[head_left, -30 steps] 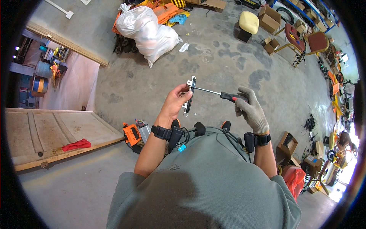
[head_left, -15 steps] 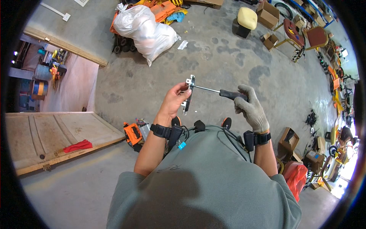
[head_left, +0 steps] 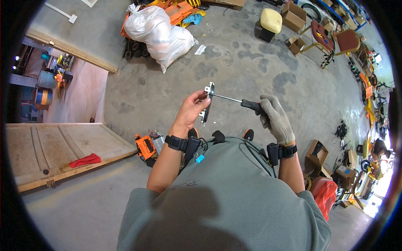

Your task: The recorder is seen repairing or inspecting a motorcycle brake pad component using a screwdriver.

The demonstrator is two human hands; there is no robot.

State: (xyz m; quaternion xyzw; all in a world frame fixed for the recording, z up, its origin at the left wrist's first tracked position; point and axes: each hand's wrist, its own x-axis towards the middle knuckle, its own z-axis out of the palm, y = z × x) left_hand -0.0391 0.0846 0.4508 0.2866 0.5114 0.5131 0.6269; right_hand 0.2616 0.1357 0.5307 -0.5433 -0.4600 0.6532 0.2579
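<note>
Clock face: read from the middle of the view, 12 at the top
Shirt (head_left: 251, 188): grey-green, knitted, filling 6 o'clock
Wrist straps (head_left: 176, 143): black, one on each wrist, at 8 o'clock and between 3 and 4
Left hand (head_left: 191, 109): bare, at 11 o'clock, fingers closed in a pinch on the bar, opposite the thumb
Bar (head_left: 209, 109): narrow, black and silver, held nearly upright just towards 12 to 1 o'clock, pale bracket-like tabs on its left side
Right hand (head_left: 278, 121): in a pale grey knitted glove, at 3 o'clock, fingers curled closed around the rear of the screwdriver handle
Screwdriver (head_left: 250, 104): black handle, straight steel shaft, pointing between 9 and 10 o'clock, tip at the bar's upper part, exact contact too small to tell
Orange-and-black object (head_left: 145, 146): on the grey concrete floor (head_left: 234, 75) at 8 o'clock, beside a silver box (head_left: 158, 145)
Door (head_left: 83, 138): pale, panelled, at 9 o'clock, red cloth (head_left: 85, 160) near its lower edge
Open cardboard box (head_left: 316, 154): brown, between 3 and 4 o'clock
Sack (head_left: 159, 35): white plastic, bulging, at 11 o'clock
Stool (head_left: 271, 20): yellow-topped, black-based, at 1 o'clock
</note>
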